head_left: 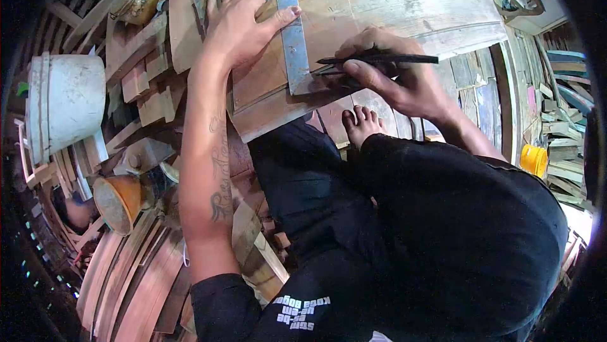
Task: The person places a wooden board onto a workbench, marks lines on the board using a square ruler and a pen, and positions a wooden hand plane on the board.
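My left hand (243, 22) lies spread on a wooden board, its thumb and fingertips against a metal ruler (292, 38). The ruler lies flat across the board, its near end close to the board's front edge. In my right hand (392, 70) is a black marking tool (411, 59), held between thumb and fingers, with its thin end pointing left, just right of the ruler. Whether its tip touches the wood cannot be told. The wide wooden workpiece (404, 0) reaches from beneath both hands to the upper right.
A white bucket (68, 105) and an orange container (118, 203) stand at the left among wood offcuts. Curved wooden strips (136, 279) lie lower left. A yellow container (533, 160) is at the right. My bare foot (363, 125) is below the board's edge.
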### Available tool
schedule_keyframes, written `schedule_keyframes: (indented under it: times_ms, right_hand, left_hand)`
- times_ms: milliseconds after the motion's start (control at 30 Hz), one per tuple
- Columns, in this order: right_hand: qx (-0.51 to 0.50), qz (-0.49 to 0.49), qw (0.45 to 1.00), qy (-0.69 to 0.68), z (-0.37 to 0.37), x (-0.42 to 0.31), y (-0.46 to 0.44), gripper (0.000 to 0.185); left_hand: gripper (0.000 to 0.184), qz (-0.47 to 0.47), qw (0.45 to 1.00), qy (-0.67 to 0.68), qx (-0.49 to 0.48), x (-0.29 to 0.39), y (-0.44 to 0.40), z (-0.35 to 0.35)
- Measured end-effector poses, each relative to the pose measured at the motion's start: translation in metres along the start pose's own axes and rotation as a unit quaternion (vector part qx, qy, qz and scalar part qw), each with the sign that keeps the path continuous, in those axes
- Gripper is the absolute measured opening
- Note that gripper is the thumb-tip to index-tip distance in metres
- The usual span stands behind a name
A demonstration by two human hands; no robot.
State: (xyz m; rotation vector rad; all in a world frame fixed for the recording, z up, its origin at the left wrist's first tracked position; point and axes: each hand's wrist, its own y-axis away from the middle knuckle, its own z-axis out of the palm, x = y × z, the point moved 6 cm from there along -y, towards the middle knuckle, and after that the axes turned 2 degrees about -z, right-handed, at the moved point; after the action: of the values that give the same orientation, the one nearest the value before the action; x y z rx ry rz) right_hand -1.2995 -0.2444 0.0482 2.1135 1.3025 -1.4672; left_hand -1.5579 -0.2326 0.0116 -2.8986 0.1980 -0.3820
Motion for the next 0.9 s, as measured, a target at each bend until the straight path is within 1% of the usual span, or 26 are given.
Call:
schedule_keyframes:
  times_ms: [67, 133, 167, 200, 233, 267, 333, 433, 667, 733, 767, 833, 867, 900]
  right_hand:
    - [0.001, -0.014, 1.0, 0.003, 0.001, -0.001, -0.002, 0.022]
    - [0.019, 0.015, 0.999, -0.048, 0.004, 0.006, -0.002, 0.023]
    - [0.019, 0.016, 0.999, -0.048, 0.004, 0.006, -0.004, 0.023]
    - [0.014, -0.012, 1.0, -0.021, 0.003, 0.003, -0.006, 0.023]
    - [0.008, -0.04, 0.999, 0.006, 0.004, -0.001, -0.008, 0.024]
    - [0.007, -0.04, 0.999, 0.006, 0.004, 0.0, -0.008, 0.024]
    - [0.005, -0.041, 0.999, 0.036, 0.006, 0.001, -0.008, 0.025]
    - [0.0, -0.052, 0.998, 0.028, 0.005, -0.001, -0.011, 0.026]
    - [-0.002, -0.039, 0.999, 0.016, 0.005, -0.002, -0.012, 0.025]
    - [-0.002, 0.056, 0.998, -0.024, 0.006, 0.004, -0.01, 0.019]
    - [-0.002, 0.056, 0.998, -0.024, 0.004, 0.005, -0.011, 0.019]
    - [-0.041, -0.05, 0.998, 0.024, 0.004, -0.003, -0.015, 0.019]
    - [-0.041, -0.05, 0.998, 0.024, 0.005, -0.001, -0.016, 0.019]
    - [-0.018, -0.026, 0.999, -0.02, 0.005, 0.003, -0.017, 0.02]
  left_hand:
    - [0.072, 0.006, 1.0, -0.008, 0.0, 0.001, -0.001, 0.0]
    - [0.07, 0.005, 1.0, 0.012, 0.005, 0.005, -0.002, -0.003]
    - [0.067, 0.002, 0.999, 0.032, 0.009, 0.008, -0.002, -0.006]
    - [0.067, 0.002, 0.999, 0.032, 0.009, 0.011, -0.001, -0.01]
    - [0.073, -0.026, 0.998, 0.028, -0.039, 0.019, -0.002, -0.018]
    - [0.08, -0.055, 0.994, 0.023, -0.087, 0.022, -0.002, -0.02]
    - [0.079, -0.054, 0.995, 0.02, -0.084, 0.023, -0.002, -0.021]
    - [0.077, -0.06, 0.994, 0.02, -0.085, 0.027, -0.001, -0.024]
    - [0.076, -0.065, 0.994, 0.026, -0.088, 0.03, -0.001, -0.027]
    - [0.076, -0.057, 0.995, 0.024, -0.082, 0.027, -0.002, -0.024]
    - [0.076, -0.049, 0.996, 0.022, -0.075, 0.026, -0.002, -0.023]
    - [0.075, -0.049, 0.996, 0.021, -0.074, 0.026, -0.001, -0.023]
    - [0.075, -0.049, 0.996, 0.02, -0.073, 0.027, -0.001, -0.024]
    - [0.075, -0.049, 0.996, 0.02, -0.073, 0.029, -0.001, -0.025]
